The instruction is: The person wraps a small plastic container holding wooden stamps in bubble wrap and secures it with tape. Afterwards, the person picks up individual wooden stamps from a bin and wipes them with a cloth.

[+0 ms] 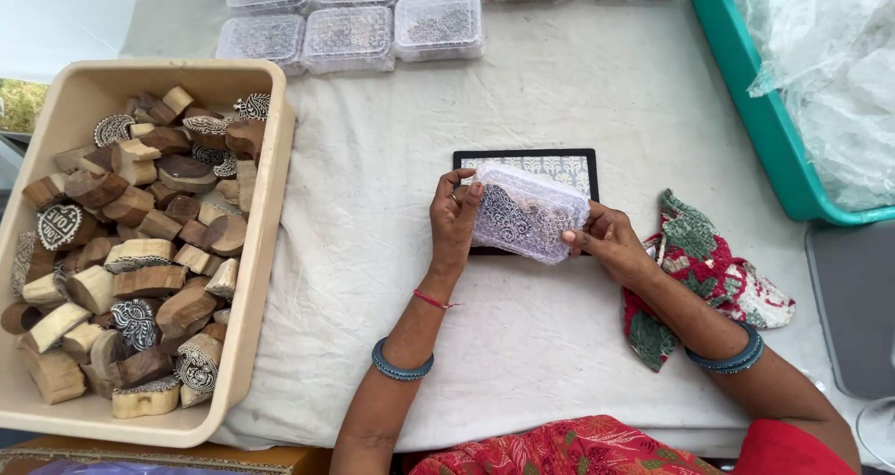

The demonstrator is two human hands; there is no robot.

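Both of my hands hold a small clear plastic box (528,212) with a patterned carved block inside. My left hand (452,220) grips its left end, thumb and fingers along the edge. My right hand (608,242) holds its lower right corner. The box hovers just above a black-framed tray (528,158) with a patterned pad, which lies on the white cloth-covered table (373,205).
A beige tub (266,251) full of carved wooden printing blocks sits at the left. Several closed clear boxes (350,37) line the far edge. A red and green patterned cloth (699,270) lies by my right forearm. A teal bin (764,111) with plastic wrap stands at right.
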